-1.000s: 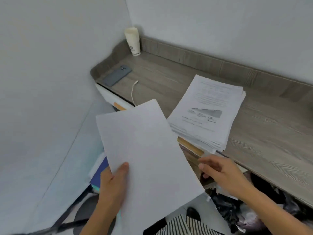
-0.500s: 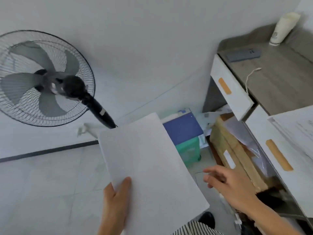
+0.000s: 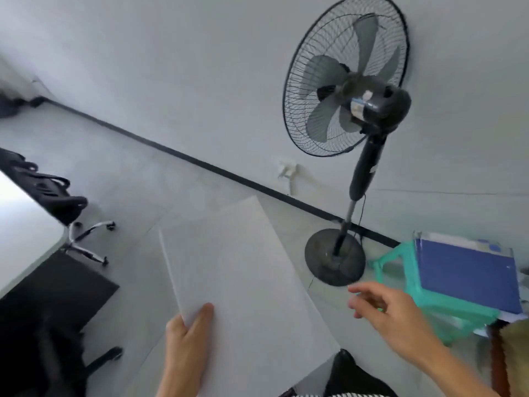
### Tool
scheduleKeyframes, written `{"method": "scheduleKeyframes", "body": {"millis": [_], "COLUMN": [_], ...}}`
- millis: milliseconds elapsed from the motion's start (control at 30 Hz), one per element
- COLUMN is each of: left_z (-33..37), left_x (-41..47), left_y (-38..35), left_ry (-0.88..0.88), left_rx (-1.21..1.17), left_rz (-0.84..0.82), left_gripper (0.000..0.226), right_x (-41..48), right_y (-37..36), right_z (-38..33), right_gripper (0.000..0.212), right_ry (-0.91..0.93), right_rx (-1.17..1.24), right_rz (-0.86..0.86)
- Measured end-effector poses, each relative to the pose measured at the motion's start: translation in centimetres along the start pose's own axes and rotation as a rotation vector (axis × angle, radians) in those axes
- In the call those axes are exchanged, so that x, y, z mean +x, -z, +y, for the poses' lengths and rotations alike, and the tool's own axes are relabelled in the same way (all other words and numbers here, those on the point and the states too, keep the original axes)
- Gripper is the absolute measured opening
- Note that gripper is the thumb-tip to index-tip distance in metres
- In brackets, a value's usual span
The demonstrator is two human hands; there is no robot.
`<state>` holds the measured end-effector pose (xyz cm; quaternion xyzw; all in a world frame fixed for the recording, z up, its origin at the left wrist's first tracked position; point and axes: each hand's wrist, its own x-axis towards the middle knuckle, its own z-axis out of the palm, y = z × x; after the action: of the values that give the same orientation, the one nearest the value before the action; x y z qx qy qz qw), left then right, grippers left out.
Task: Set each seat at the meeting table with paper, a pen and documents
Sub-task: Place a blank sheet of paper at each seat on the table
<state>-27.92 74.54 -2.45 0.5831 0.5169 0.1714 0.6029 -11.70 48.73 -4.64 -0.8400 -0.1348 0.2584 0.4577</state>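
At the far left edge a white table (image 3: 25, 233) corner has come into view, with a black office chair (image 3: 54, 196) tucked beside it; half a second ago neither showed, and a second ago the view was still on the wooden counter with the printed stack. That swing suggests the person has turned from the supply counter toward the meeting table, so the carrying leg is probably under way and no seat is set yet. The left hand (image 3: 186, 345) holds the blank paper (image 3: 240, 285) at its lower left corner, thumb pressed on top and the other fingers hidden beneath, the sheets tilted up over the floor in the middle of the view. Behind them the standing fan (image 3: 347, 90) now sits to the right of centre, against the wall. The right hand (image 3: 383, 313) hangs empty just right of the paper, fingers loosely spread and slightly curled, blurred with motion. Farthest right, a blue folder (image 3: 466, 276) lies on a green stool (image 3: 429, 296).
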Motion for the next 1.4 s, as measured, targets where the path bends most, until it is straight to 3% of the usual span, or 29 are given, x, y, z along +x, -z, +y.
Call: {"method": "scheduleKeyframes", "body": {"millis": [533, 833, 1400], "left_z": [2.9, 1.0, 2.6], "left_x": [12.6, 15.9, 29.2], "left_y": [12.2, 20.6, 41.8], "left_ry": [0.142, 0.255, 0.164], "left_rx": [-0.324, -0.465, -0.575], "left_rz": [0.620, 0.969, 0.937], "left_gripper": [0.014, 0.016, 0.010], "right_x": [24.5, 28.1, 25.7], "right_y": [-19.9, -34.8, -59.0], "right_z": [-19.6, -28.4, -42.2], "right_gripper": [0.012, 0.010, 0.010], "right_ry": [0.325, 0.468, 0.563], "right_rx": [-0.237, -0.347, -0.342], "right_rz": [-0.628, -0.877, -1.010]}}
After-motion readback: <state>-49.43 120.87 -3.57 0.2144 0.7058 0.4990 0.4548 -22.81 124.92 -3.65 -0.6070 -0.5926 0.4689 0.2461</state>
